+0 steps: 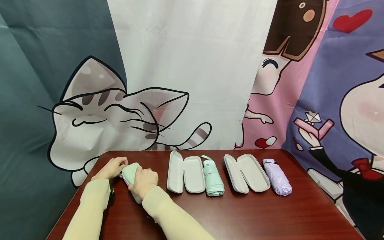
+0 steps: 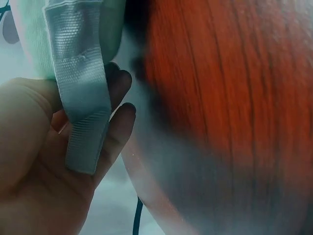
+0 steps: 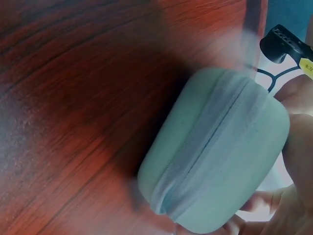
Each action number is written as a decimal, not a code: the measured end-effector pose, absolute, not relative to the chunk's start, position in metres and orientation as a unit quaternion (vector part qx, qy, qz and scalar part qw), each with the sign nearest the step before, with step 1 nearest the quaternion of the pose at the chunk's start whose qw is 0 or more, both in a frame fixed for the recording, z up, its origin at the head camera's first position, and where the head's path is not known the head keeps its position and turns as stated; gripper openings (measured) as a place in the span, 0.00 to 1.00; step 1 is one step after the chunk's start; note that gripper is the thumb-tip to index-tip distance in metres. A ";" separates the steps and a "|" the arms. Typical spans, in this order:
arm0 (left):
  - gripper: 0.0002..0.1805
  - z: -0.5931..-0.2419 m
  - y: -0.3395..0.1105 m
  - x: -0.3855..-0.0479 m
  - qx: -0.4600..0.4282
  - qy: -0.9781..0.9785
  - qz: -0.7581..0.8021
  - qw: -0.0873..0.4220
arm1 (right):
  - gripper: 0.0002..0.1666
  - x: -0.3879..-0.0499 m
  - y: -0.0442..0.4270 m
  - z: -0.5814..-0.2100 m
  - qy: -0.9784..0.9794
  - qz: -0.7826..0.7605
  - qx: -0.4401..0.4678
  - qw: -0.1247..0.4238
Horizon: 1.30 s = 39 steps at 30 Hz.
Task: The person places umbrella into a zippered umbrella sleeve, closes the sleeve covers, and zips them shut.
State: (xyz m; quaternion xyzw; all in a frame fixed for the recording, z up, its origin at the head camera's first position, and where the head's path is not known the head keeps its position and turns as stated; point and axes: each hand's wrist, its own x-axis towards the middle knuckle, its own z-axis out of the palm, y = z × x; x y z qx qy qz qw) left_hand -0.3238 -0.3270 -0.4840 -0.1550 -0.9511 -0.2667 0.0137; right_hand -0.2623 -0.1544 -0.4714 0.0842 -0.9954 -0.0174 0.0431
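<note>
A closed green case (image 1: 130,172) with a grey zipper band lies at the table's left side. My left hand (image 1: 112,167) is at its far end; in the left wrist view that hand (image 2: 54,142) has its thumb and fingers around the case's end (image 2: 36,34), beside a grey fabric strap (image 2: 80,73). My right hand (image 1: 145,181) grips the case's right side nearer to me. The right wrist view shows the case's near end (image 3: 230,152) with the zipper line along it, and fingers of my right hand (image 3: 293,161) against its side.
Right of my hands lie an open pale case (image 1: 194,175), a folded mint umbrella (image 1: 213,180), a second open case (image 1: 254,173) and a folded lavender umbrella (image 1: 277,177). A printed curtain (image 1: 192,66) hangs behind the brown table (image 1: 240,213).
</note>
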 end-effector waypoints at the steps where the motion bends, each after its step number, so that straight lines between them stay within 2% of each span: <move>1: 0.10 -0.484 -0.326 -0.323 -0.155 -0.951 -0.268 0.013 | 0.37 -0.263 -0.154 -0.472 -0.996 -0.013 0.079 0.042; 14: 0.09 -0.495 -0.320 -0.328 -0.148 -0.951 -0.266 0.055 | 0.39 -0.269 -0.144 -0.476 -0.997 0.024 0.058 0.040; 20: 0.10 -0.497 -0.317 -0.328 -0.131 -0.959 -0.246 0.054 | 0.40 -0.268 -0.136 -0.464 -0.995 0.037 0.097 -0.002; 26: 0.11 -0.498 -0.313 -0.327 -0.126 -0.960 -0.244 0.057 | 0.36 -0.262 -0.136 -0.455 -0.989 0.064 0.129 -0.045; 39: 0.06 -0.494 -0.297 -0.327 -0.066 -0.970 -0.228 0.056 | 0.38 -0.258 -0.143 -0.458 -0.992 0.099 0.082 -0.007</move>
